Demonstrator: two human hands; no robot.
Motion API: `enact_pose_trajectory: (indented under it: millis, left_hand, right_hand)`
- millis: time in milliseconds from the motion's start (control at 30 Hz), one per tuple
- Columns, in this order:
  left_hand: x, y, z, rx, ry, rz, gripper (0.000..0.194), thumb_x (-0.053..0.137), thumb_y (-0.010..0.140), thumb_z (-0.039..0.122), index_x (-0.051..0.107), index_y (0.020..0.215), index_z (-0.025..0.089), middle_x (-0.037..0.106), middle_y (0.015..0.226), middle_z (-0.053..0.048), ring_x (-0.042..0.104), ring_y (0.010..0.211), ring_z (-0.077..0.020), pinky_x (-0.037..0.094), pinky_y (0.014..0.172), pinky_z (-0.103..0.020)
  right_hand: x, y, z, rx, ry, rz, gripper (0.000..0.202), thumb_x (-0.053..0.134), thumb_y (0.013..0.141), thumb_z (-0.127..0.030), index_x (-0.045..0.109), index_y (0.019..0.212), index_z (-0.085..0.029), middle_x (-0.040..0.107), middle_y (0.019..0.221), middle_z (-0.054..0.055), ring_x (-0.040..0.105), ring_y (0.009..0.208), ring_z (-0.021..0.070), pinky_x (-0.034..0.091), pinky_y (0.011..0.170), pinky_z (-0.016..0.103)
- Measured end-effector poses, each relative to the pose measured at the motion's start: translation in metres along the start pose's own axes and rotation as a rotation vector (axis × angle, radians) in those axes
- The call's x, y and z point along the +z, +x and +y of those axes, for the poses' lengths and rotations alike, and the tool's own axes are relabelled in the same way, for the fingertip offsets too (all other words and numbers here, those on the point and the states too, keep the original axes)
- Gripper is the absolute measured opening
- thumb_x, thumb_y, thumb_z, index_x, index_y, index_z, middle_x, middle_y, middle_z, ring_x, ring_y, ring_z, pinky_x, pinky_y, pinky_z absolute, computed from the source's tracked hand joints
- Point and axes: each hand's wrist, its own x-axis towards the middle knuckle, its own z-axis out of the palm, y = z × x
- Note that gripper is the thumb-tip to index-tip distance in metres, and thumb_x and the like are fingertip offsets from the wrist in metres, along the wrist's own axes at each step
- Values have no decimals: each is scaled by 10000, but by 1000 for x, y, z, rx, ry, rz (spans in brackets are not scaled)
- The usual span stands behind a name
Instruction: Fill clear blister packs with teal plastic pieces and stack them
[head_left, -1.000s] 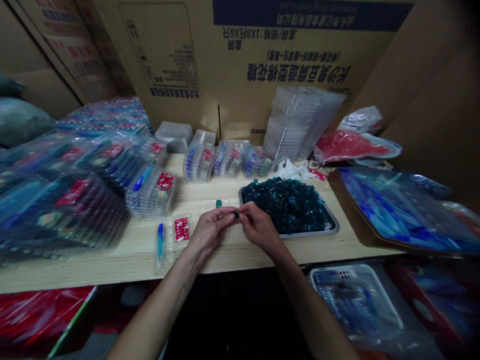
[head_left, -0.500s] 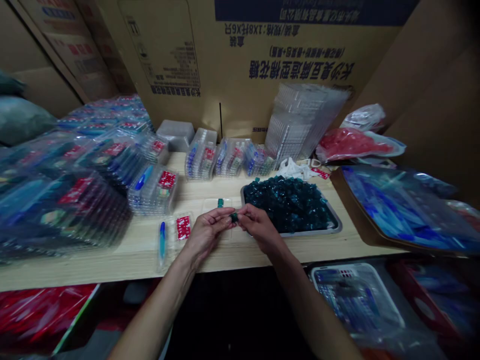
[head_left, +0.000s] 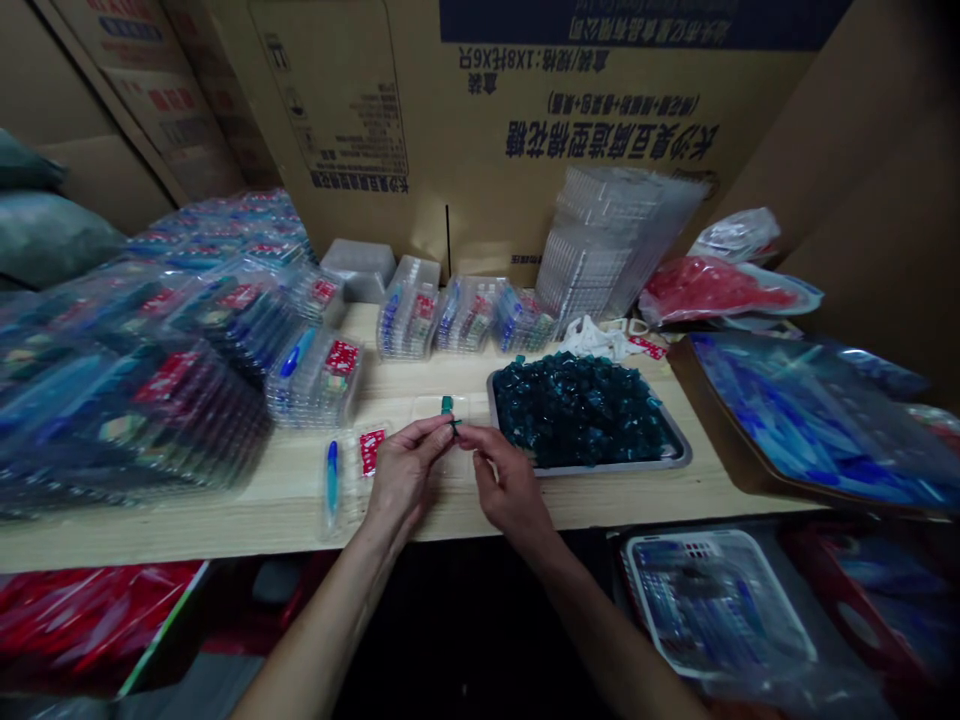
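Note:
Over a clear plastic tray (head_left: 459, 462), my left hand (head_left: 405, 470) pinches a small dark green block (head_left: 454, 424) between thumb and fingertips. My right hand (head_left: 510, 485) reaches in from the other side, its index fingertip at the block and its thumb apart. Another green block (head_left: 447, 404) lies in the far part of that clear tray. To the right, a grey-rimmed tray (head_left: 682, 455) holds a heap of dark teal blocks (head_left: 585, 405). Left of my hands, a blue pen (head_left: 332, 475) and a red patterned packet (head_left: 371, 452) sit in another clear tray.
Stacks of filled clear trays (head_left: 150, 420) crowd the left side. Smaller filled stacks (head_left: 409, 310) and a tall stack of clear trays (head_left: 592, 250) stand at the back. A carton (head_left: 724, 440) of blue items is at the right, with a white basket (head_left: 637, 580) below.
My right hand's thumb has come away from the block and its index finger now stretches toward it. My left hand still pinches the block. The view has shifted slightly.

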Motion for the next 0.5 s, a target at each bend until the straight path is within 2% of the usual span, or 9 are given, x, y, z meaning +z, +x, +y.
enact_pose_trajectory:
  millis: [67, 133, 233, 300, 367, 433, 500]
  left_hand:
    - [-1, -2, 4, -44, 4, -50, 372, 916, 528, 305, 779, 835, 146, 765, 816, -50, 673, 790, -133, 503, 840, -246]
    - [-5, -2, 8, -101, 7, -116, 370, 911, 541, 287, 778, 850, 132, 766, 842, -69, 679, 813, -143, 501, 857, -252]
    - [-17, 6, 17, -123, 41, -126, 357, 908, 532, 252, 767, 841, 141, 759, 831, -58, 676, 762, -139, 512, 821, -260]
    - [-28, 15, 22, -53, 152, -92, 325, 887, 559, 263, 757, 835, 153, 746, 806, -43, 662, 715, -134, 514, 765, -261]
    - [-38, 26, 25, 70, 391, -97, 246, 836, 623, 272, 750, 824, 161, 730, 781, -41, 647, 698, -144, 500, 710, -260]
    - [-43, 37, 25, 236, 726, -172, 118, 759, 688, 230, 746, 790, 172, 712, 776, -42, 632, 696, -153, 475, 679, -259]
    - [-45, 45, 21, 400, 1048, -327, 95, 670, 727, 152, 747, 772, 186, 695, 794, -42, 620, 699, -154, 450, 672, -259]
  right_hand:
    - [-6, 5, 2, 128, 221, -53, 409, 445, 824, -122, 644, 1165, -228, 669, 1105, 62, 629, 1010, 175, 504, 925, 342]
    - [-15, 10, 6, 216, 337, -125, 391, 479, 799, -137, 659, 1131, -234, 663, 1134, 55, 621, 1017, 183, 503, 916, 347]
    - [-34, 15, 13, 211, 278, -214, 454, 464, 823, -137, 605, 1241, -245, 642, 1165, 57, 610, 975, 178, 501, 876, 343]
    - [-46, 15, 17, 162, 8, -186, 496, 419, 849, -106, 557, 1310, -223, 622, 1134, 80, 589, 947, 182, 480, 869, 345]
    - [-53, 13, 20, 144, -402, -174, 481, 409, 850, -72, 578, 1289, -170, 596, 1093, 123, 555, 958, 218, 444, 876, 369]
    - [-54, 10, 21, 158, -766, -245, 427, 439, 848, -65, 622, 1227, -137, 573, 1079, 159, 522, 981, 263, 407, 860, 389]
    - [-52, 7, 21, 162, -962, -336, 368, 469, 856, -86, 645, 1176, -140, 558, 1084, 170, 508, 979, 284, 380, 826, 389]
